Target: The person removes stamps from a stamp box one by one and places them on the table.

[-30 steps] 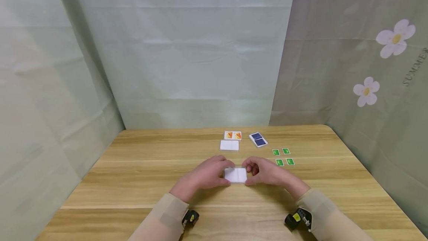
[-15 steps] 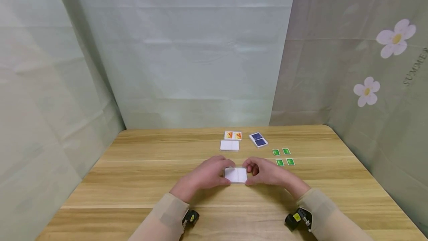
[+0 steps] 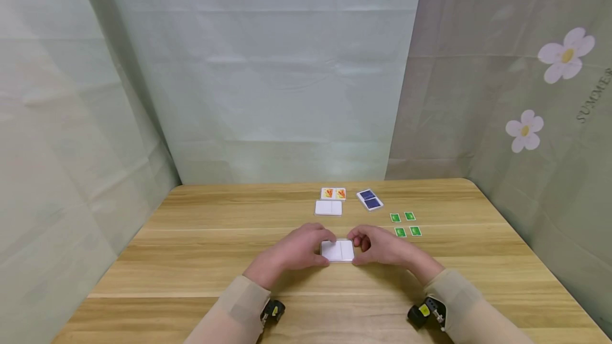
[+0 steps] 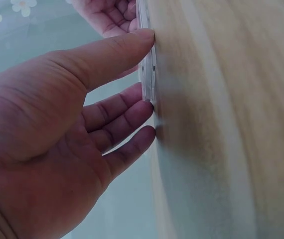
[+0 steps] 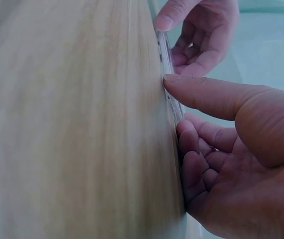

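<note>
Flat on the table in the head view lies a thin white rectangular case [image 3: 341, 251] with a clear edge and a line down its middle. My left hand [image 3: 295, 248] grips its left end, thumb at the near edge and index finger at the far edge. At the other end my right hand [image 3: 384, 246] holds it the same way. Seen edge-on in the left wrist view, the case [image 4: 148, 82] looks like layered clear plastic, the left thumb against its side. The right wrist view has the case [image 5: 166, 59] between both hands, low on the wood.
Beyond the hands lie another white case [image 3: 328, 207], a card with two orange pictures [image 3: 333, 194] and a dark blue two-panel piece [image 3: 370, 199]. Several small green square pieces [image 3: 400, 232] are to the right. Pale curtains stand behind the wooden table [image 3: 215, 259].
</note>
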The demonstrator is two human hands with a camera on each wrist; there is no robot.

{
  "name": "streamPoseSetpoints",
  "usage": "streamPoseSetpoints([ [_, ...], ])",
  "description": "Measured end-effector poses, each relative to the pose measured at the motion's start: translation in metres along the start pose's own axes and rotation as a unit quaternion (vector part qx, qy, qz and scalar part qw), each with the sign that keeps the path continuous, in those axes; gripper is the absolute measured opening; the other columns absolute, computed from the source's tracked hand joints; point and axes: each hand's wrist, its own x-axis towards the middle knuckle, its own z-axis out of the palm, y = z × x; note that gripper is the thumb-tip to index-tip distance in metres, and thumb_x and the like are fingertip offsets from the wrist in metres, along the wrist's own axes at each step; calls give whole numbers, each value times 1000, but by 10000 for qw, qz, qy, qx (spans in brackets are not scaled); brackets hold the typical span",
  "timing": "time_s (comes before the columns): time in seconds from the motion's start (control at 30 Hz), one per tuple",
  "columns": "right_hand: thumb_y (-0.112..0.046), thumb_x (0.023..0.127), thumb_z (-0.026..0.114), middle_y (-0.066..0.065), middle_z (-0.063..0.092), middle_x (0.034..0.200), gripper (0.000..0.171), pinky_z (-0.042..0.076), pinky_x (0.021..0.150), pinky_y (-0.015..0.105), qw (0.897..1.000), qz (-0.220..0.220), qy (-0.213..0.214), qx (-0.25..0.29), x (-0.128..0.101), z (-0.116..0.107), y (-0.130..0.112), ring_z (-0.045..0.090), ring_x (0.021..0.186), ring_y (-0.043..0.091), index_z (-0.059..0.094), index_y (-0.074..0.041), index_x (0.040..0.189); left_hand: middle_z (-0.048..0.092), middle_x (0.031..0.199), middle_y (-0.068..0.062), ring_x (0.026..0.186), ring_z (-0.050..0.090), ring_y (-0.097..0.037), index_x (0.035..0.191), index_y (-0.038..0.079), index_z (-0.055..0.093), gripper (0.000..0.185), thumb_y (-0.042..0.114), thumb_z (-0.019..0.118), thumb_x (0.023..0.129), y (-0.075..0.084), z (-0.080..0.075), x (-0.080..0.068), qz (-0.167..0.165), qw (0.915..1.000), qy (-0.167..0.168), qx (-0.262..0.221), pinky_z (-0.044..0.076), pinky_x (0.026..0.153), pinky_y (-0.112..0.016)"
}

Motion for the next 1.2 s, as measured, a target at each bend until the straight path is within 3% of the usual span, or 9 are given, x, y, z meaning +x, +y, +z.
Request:
streamPoseSetpoints([
  [0.5,-11,89,94,5,61,106,44,48,81,32,9995,-113,32,-300,-3,1,-3,56,98,23,70,-8,125,69,130,-4,113,60,-15,134,10,74,43,23,90,95,3,-2,-2,160,9999,26,-24,54,103,-35],
  [0.83,-12,89,94,0,64,106,52,54,83,33,9931,-424,187,-1079,-11,7,-6,59,97,19,71,-3,135,65,132,-5,113,61,-14,138,10,74,46,26,89,97,3,2,-9,146,9997,90,162,55,104,-35],
  [1.0,-17,94,91,4,69,120,60,59,95,45,9823,-605,410,-1722,-25,13,-12,65,107,21,66,1,145,65,138,-8,119,64,-19,139,10,72,46,27,87,99,4,1,-20,270,9981,280,483,56,106,-39],
  [1.2,-24,93,92,14,67,139,66,56,106,56,9530,-965,658,-2796,-46,21,-18,67,127,34,65,-1,148,65,145,-12,131,64,-25,143,9,71,48,31,83,101,9,-1,-35,520,9924,286,1077,54,112,-42],
])
